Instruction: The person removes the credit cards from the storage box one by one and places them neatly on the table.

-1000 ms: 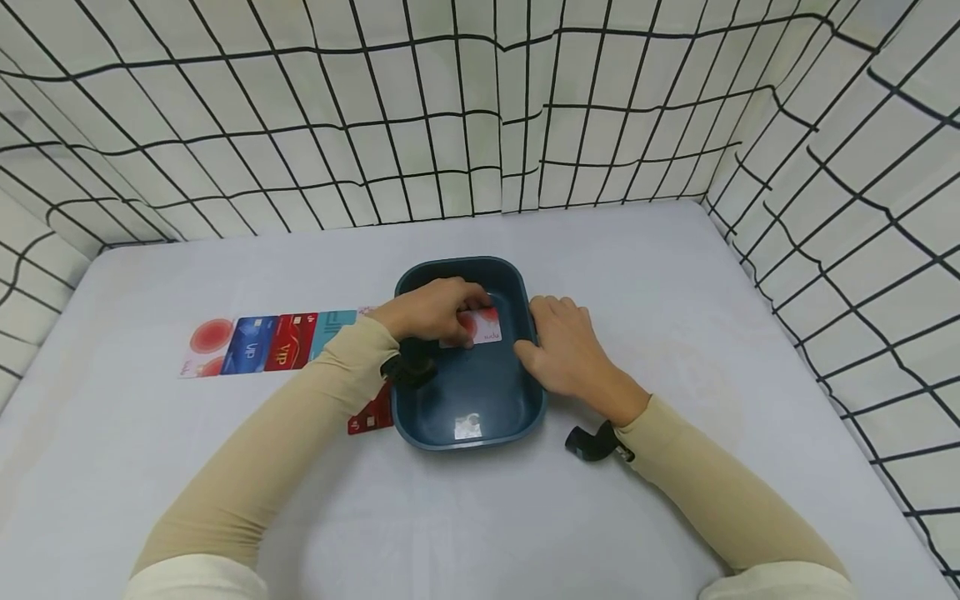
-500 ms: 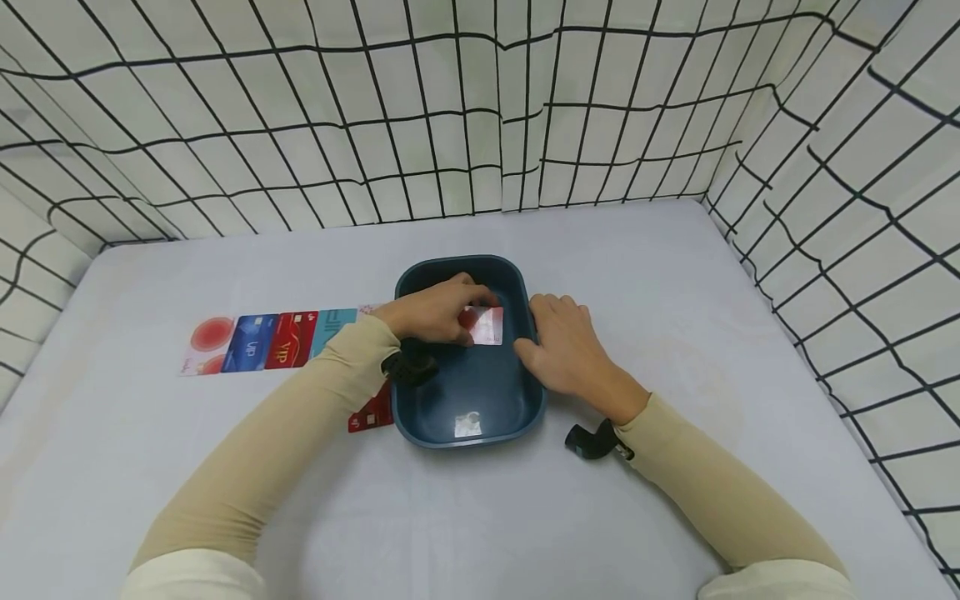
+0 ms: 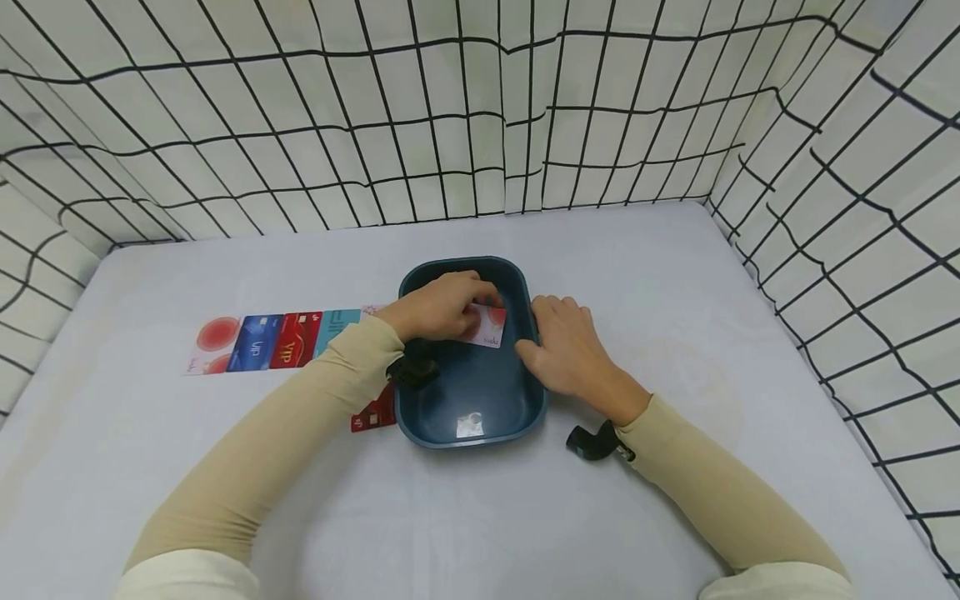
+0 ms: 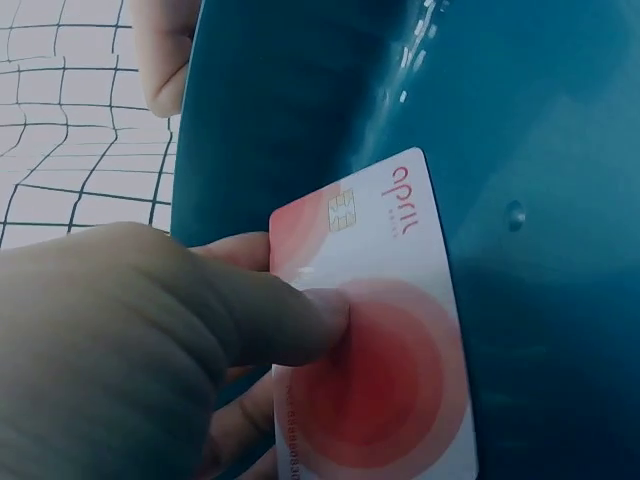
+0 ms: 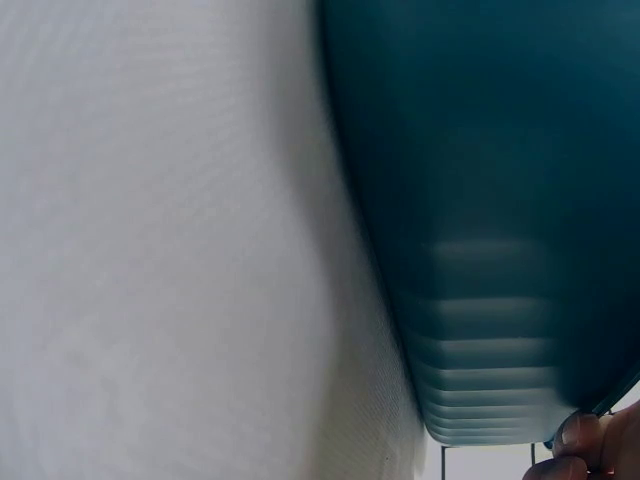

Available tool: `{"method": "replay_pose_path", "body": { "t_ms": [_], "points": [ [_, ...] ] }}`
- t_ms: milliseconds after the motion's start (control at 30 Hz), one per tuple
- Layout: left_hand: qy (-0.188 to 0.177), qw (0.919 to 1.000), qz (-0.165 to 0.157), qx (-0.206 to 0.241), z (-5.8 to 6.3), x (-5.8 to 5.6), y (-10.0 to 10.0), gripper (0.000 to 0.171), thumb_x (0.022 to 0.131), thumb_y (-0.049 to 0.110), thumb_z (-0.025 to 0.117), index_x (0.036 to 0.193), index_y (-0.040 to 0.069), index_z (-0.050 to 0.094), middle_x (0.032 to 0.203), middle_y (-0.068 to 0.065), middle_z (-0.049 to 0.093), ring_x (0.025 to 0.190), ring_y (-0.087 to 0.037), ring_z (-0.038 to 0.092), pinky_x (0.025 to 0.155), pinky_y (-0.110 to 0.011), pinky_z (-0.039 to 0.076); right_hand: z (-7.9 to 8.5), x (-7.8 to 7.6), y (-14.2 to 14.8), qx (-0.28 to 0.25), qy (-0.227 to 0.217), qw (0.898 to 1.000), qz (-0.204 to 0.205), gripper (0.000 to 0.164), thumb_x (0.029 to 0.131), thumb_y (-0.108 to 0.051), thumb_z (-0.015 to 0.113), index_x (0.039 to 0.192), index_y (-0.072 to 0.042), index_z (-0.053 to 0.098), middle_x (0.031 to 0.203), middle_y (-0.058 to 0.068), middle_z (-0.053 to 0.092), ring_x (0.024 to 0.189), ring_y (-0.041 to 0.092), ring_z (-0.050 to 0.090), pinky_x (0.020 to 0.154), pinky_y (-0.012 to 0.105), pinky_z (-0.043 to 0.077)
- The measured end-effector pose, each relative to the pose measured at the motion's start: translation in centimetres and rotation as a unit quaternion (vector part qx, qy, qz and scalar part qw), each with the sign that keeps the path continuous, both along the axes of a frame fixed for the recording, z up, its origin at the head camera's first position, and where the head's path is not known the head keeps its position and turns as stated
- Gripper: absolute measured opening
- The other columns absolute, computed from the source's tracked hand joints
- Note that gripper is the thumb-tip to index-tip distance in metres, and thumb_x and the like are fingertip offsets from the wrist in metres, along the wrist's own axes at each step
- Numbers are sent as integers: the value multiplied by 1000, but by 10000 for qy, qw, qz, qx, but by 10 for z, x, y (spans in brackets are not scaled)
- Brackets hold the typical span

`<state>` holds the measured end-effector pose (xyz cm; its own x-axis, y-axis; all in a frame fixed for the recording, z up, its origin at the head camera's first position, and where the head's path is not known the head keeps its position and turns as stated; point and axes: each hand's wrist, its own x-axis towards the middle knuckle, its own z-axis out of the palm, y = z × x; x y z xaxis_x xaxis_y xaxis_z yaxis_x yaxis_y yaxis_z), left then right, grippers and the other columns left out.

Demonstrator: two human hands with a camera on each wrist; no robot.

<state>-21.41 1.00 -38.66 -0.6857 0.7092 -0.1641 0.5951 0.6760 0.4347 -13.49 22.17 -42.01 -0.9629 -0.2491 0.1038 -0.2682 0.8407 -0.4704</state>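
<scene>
A white card with red circles (image 4: 385, 380) is pinched between the thumb and fingers of my left hand (image 3: 442, 307). The card is tilted inside a dark blue plastic basin (image 3: 468, 400), and the left wrist view shows its chip and printed lettering. Part of the card is hidden under the hand in the head view. My right hand (image 3: 566, 346) holds the basin's right rim from outside, its thumb at the edge. In the right wrist view, fingertips (image 5: 580, 440) show near the rim beside the basin's outer wall (image 5: 480, 200).
Left of the basin, a row of cards lies on the white table (image 3: 450, 517), including a blue card (image 3: 255, 343), a red card (image 3: 296, 340) and a teal card (image 3: 336, 327). Another red card (image 3: 373, 412) is partly hidden by the basin. Black wire mesh (image 3: 420, 125) surrounds the table.
The card in my left hand has turned and slid slightly to the right, so its printed end shows differently. My right hand stays on the rim.
</scene>
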Motion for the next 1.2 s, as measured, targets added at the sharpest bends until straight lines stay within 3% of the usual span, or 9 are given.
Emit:
{"method": "replay_pose_path", "body": {
  "t_ms": [467, 767, 933, 1200],
  "points": [
    [301, 9992, -41, -273, 13, 9, -3, 38, 95, 4, 61, 132, 12, 67, 123, -14, 67, 109, -28, 64, 98, -44, 57, 3, 2, -1, 35, -56, 10000, 9, 18, 86, -29, 53, 91, -11, 53, 84, 6, 53, 81, 27, 44, 72, 36, 28],
    [342, 9987, 28, -387, 21, 15, -7, 35, 98, 6, 59, 131, 13, 67, 118, -13, 68, 97, -25, 63, 84, -38, 59, 1, 2, -1, 100, -68, 9999, -15, 20, 86, -30, 51, 92, -11, 53, 85, 6, 53, 82, 27, 45, 73, 37, 29],
    [269, 9990, 54, -362, 24, 19, -8, 35, 98, 7, 59, 131, 12, 67, 118, -13, 70, 95, -23, 65, 83, -37, 60, 1, 3, -1, 98, -76, 9999, -15, 19, 86, -30, 50, 90, -12, 53, 84, 6, 52, 81, 27, 44, 73, 36, 29],
    [58, 9990, 31, -444, 33, 25, -7, 29, 97, 7, 60, 124, 13, 69, 108, -10, 71, 80, -19, 65, 70, -29, 56, 0, 2, -1, 84, -56, 9999, 0, 18, 87, -29, 51, 91, -12, 53, 83, 6, 52, 80, 27, 44, 73, 36, 29]
  ]
}}
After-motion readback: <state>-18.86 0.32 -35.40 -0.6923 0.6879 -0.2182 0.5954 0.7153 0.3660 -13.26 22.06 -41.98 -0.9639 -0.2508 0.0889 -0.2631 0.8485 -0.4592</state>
